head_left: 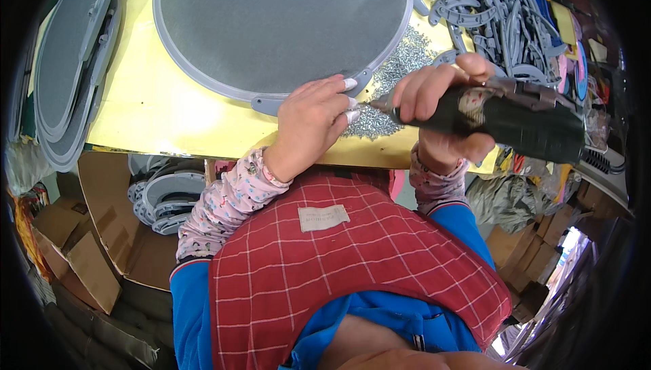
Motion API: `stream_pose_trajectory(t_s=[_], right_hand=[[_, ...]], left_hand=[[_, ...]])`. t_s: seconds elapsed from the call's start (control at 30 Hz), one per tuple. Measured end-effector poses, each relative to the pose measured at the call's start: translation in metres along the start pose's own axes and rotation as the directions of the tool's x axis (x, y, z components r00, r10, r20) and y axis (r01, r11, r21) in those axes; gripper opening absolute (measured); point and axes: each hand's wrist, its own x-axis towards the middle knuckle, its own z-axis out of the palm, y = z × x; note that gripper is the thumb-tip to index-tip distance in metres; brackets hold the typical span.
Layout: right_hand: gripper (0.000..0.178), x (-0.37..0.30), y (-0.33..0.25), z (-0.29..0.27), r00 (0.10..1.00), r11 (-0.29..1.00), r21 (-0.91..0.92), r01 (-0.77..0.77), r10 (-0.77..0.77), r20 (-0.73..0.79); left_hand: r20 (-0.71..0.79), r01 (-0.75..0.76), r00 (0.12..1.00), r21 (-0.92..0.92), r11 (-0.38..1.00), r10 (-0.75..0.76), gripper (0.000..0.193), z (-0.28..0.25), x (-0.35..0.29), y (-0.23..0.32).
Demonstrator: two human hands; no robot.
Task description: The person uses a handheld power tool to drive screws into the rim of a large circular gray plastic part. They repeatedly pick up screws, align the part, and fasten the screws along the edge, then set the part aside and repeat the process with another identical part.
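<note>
A large round grey panel [285, 24] with a lighter grey rim lies flat on the yellow tabletop. Along its near edge sits a curved grey plastic piece [266, 106], partly covered by my left hand [308, 119]. White wrapping covers several fingertips of that hand, which are drawn together beside the bit; what they pinch is too small to make out. My right hand [434, 102] grips a dark power screwdriver [525, 124], held level with its bit pointing left to those fingertips. Small silvery screws [410, 54] lie scattered beside the panel and under the tool.
Curved grey plastic pieces [468, 10] are heaped at the back right. More round grey panels [68, 65] stack at the table's left edge. Below the table, a cardboard box [112, 214] holds grey curved parts [173, 190]. Crumpled grey plastic [508, 204] lies at the right.
</note>
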Motion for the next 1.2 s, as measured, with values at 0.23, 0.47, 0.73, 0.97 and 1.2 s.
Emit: stream_pose_trajectory(t_s=[0.23, 0.47, 0.73, 0.97, 1.2], right_hand=[[0.096, -0.005, -0.001, 0.001, 0.997, 0.999, -0.044, -0.013, 0.017, 0.078], [0.090, -0.006, -0.001, 0.009, 0.998, 0.989, -0.148, -0.008, 0.018, 0.062], [0.072, -0.001, 0.009, 0.016, 0.962, 0.947, -0.223, -0.232, 0.257, 0.088], [0.082, 0.003, 0.013, 0.014, 0.965, 0.953, -0.163, -0.256, 0.261, 0.006], [0.090, -0.015, -0.001, 0.011, 0.958, 0.946, -0.178, -0.270, 0.246, -0.144]], left_hand=[[-0.014, -0.034, 0.999, -0.026, 0.999, 0.033, 0.025, 0.006, -0.001, -0.010], [0.056, 0.098, 0.994, -0.054, 0.994, -0.095, 0.061, -0.010, 0.004, 0.004], [0.055, 0.013, 0.998, -0.024, 1.000, -0.012, 0.060, -0.006, 0.000, 0.001], [0.029, -0.025, 0.999, 0.086, 0.996, 0.023, 0.042, 0.000, -0.001, 0.001], [0.076, -0.064, 0.995, 0.016, 0.998, 0.063, 0.047, 0.004, 0.003, -0.002]])
